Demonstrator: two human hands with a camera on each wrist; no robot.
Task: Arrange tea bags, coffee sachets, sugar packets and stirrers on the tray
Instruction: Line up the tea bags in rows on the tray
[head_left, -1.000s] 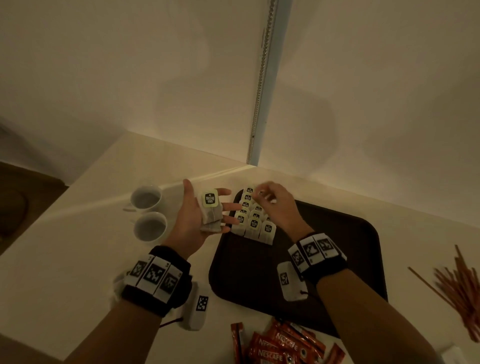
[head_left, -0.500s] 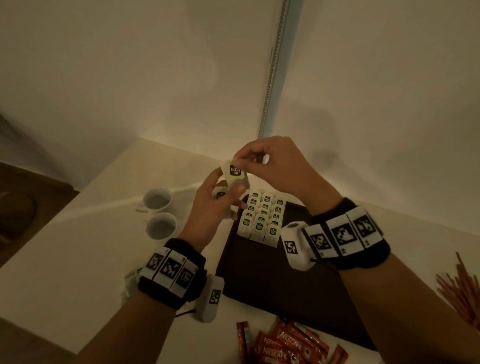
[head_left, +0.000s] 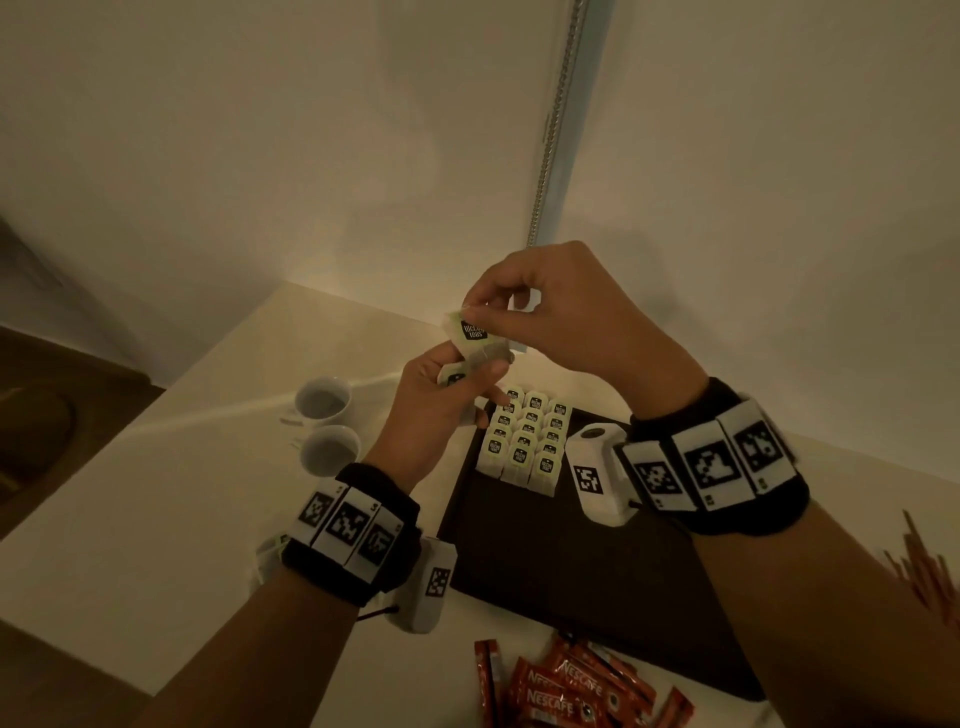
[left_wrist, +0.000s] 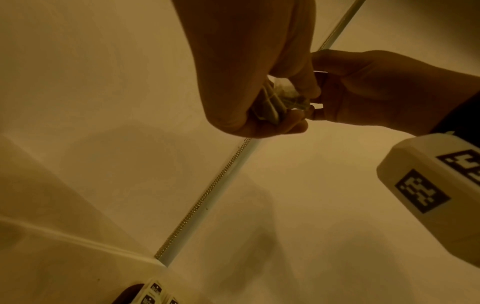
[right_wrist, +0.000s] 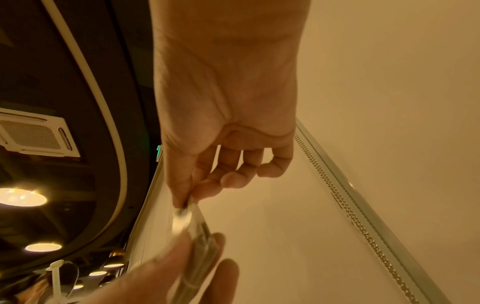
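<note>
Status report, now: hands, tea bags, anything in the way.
Right hand pinching top tea bag; left hand gripping remaining stack. Three rows of tea bags set on tray. Nothing in the way.

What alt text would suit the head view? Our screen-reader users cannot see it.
Both hands are raised above a dark rectangular tray: the right hand pinches the top of a white paper tea bag with a green label out of the small stack that the left hand grips. White tea bags in neat rows fill the tray's far left corner, red coffee sachets lie near.
</note>
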